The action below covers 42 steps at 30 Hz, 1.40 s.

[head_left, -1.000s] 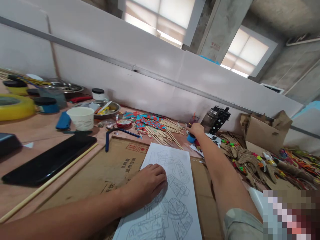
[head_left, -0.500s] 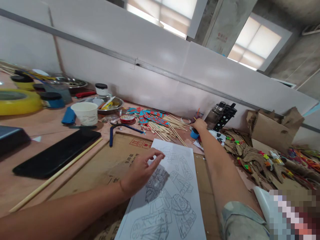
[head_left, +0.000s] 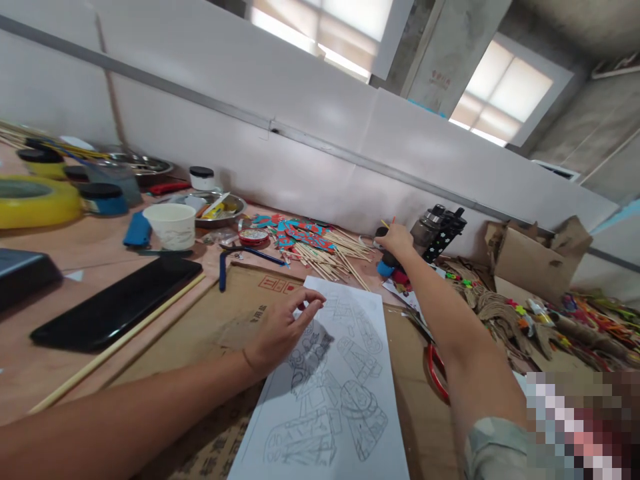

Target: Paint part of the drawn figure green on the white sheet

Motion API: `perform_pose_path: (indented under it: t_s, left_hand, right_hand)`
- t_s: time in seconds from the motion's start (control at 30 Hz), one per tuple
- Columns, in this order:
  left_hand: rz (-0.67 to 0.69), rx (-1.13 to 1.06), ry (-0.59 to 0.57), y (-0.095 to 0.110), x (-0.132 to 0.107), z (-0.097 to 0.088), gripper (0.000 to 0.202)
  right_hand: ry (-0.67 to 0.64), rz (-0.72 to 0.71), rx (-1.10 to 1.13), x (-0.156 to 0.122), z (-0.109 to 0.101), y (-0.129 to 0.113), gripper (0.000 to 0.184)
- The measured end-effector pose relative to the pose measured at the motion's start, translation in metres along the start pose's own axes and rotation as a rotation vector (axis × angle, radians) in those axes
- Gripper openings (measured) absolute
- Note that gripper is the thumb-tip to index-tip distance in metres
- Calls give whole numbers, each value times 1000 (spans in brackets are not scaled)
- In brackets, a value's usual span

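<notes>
My left hand (head_left: 287, 330) hovers over a sheet of paper (head_left: 367, 393) with pencil drawings of patterned shapes. Its thumb and forefinger curl into a ring with the tips together, and no object shows between them. At the back of the table, my right hand (head_left: 399, 239) reaches out with bent fingers closed. What they grip is hidden behind the hand. Just below it stands a blue jar (head_left: 386, 267) with a dark top, and thin yellow and orange sticks poke up behind the fingers. Red-handled scissors (head_left: 436, 373) lie partly under my right forearm.
Beneath the paper lies flattened cardboard (head_left: 240, 300). Wooden sticks (head_left: 325, 261), painted red-and-blue pieces (head_left: 305, 235), a paper cup (head_left: 173, 227) and a black phone (head_left: 120, 303) surround it. Dark bottles (head_left: 443, 230) and brown cord pieces (head_left: 500, 313) occupy the right.
My right hand has risen slightly, and the view has shifted a little. The red-handled scissors show beside my right forearm now. My left hand stays over the paper, slightly higher.
</notes>
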<state>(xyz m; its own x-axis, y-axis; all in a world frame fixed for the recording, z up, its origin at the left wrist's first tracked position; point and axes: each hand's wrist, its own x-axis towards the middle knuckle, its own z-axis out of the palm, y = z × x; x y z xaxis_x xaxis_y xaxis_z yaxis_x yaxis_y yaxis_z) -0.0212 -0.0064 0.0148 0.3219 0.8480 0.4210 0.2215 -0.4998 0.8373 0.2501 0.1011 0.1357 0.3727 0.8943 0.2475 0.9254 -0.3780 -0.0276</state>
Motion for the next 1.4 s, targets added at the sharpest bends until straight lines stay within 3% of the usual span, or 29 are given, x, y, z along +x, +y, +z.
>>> perform_pose_path:
  t_s: [0.23, 0.3, 0.4, 0.53, 0.77, 0.9, 0.97, 1.1, 1.27, 1.4]
  left_hand:
    - [-19, -73, -12, -4, 6, 7, 34]
    - [-45, -102, -11, -6, 7, 12, 43]
    - [-49, -141, -42, -6, 6, 17, 58]
    - [-31, -178, -59, 0, 5, 19, 56]
    - [33, -171, -80, 7, 4, 16, 57]
    - [59, -166, -117, 10, 7, 13, 53]
    - [70, -144, -156, 8, 10, 13, 50]
    - [51, -180, -236, -2, 15, 20, 52]
    - [30, -274, -283, -1, 16, 34, 62]
    - [60, -249, -347, 10, 18, 44, 55]
  right_hand:
    - [-27, -194, 69, -77, -38, -12, 41]
    - [-76, -335, 114, -104, -46, -19, 36]
    - [-137, -537, 191, -141, -53, -30, 36]
    - [-205, -573, 186, -168, -53, -38, 37]
    - [-193, -621, 150, -172, -52, -32, 47]
    - [-255, -674, 259, -174, -57, -24, 32]
    - [-301, -704, 320, -173, -61, -18, 29]
    - [-318, -749, 388, -165, -67, -1, 39]
    - [-236, -581, 239, -145, -63, 33, 46]
    - [-255, -397, 17, -136, -41, 62, 50]
